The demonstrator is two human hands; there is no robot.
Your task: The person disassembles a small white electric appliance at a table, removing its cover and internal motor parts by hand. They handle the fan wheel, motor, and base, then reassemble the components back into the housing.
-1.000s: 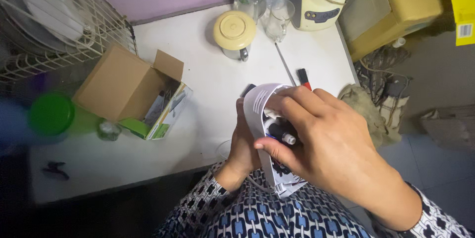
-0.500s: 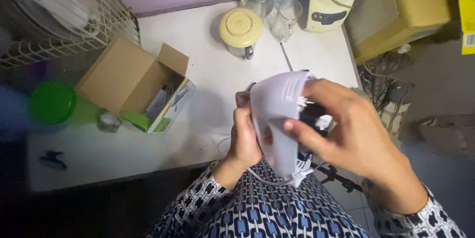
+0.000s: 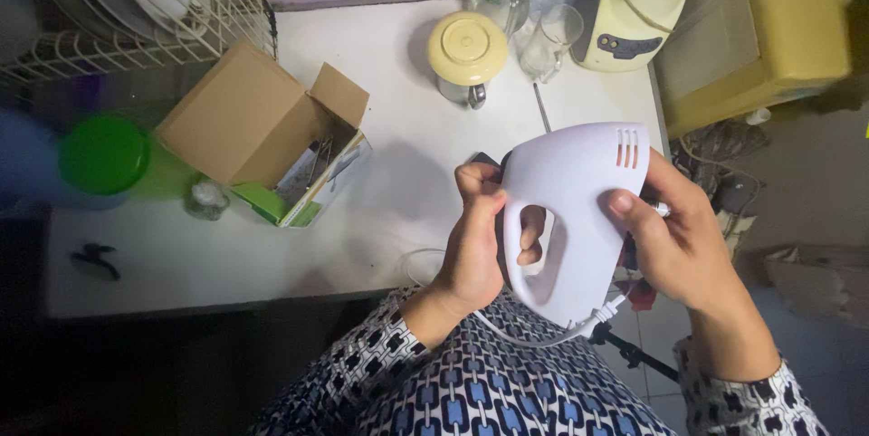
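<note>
At the far left a wire dish rack [image 3: 136,28] holds plates, and below it sits a blurred green lid [image 3: 104,153] with a small black clip [image 3: 95,259] nearer on the white counter [image 3: 380,65]. Right of these an open cardboard box [image 3: 249,119] lies tipped on its side, papers showing in its mouth, a small glass jar [image 3: 206,199] just beside its near corner. Farther back, mid-counter, stands a steel cup with a cream lid [image 3: 466,51], then a clear glass [image 3: 554,38] and a cream appliance [image 3: 634,15], with a yellow box [image 3: 778,28] at the far right. Near the counter's front edge the left hand [image 3: 475,241] is closed on a white hand mixer [image 3: 570,214] — fingers curled through the handle loop, thumb pressed on the handle's outer side. The mixer is held in the air over the counter's near right corner, vents up, its white cord [image 3: 543,335] trailing from the near end. The right hand [image 3: 683,246] wraps the mixer's right side, thumb on the white body — its other fingers are hidden behind, so how tightly they close cannot be told.
</note>
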